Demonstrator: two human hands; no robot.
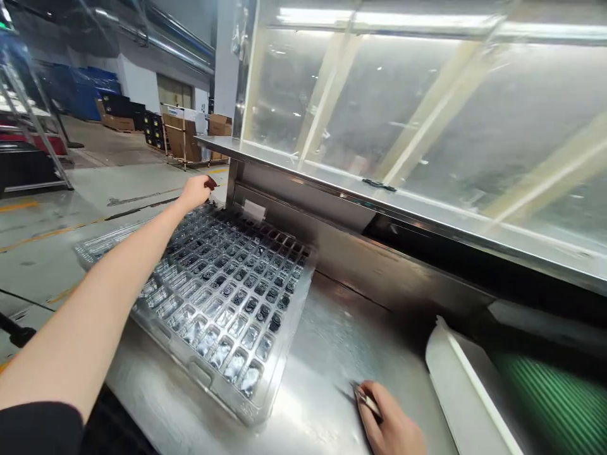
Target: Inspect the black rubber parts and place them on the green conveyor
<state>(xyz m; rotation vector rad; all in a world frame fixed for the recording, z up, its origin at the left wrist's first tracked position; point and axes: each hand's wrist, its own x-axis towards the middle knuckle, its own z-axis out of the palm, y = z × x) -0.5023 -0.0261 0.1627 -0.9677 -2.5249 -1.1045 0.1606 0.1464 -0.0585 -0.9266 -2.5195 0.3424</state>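
Note:
A clear plastic tray [208,373] with rows of small pockets lies on the metal bench; many pockets hold small black parts [275,322], while those nearest the front edge hold none. My left hand [198,191] is over the tray's far left corner, its fingers closed, and what they hold, if anything, is too small to name. Down at the right, my right hand [391,420] is closed around a small metal tool [368,402], its dark tip pointing toward the tray, just above the bench.
A white bin [467,385] stands at the right, beside a green ribbed surface [554,392]. Behind the metal bench [332,341] rises a ledge under a clear panel [379,95]. Cartons [183,136] and a rack [35,126] stand farther back at the left.

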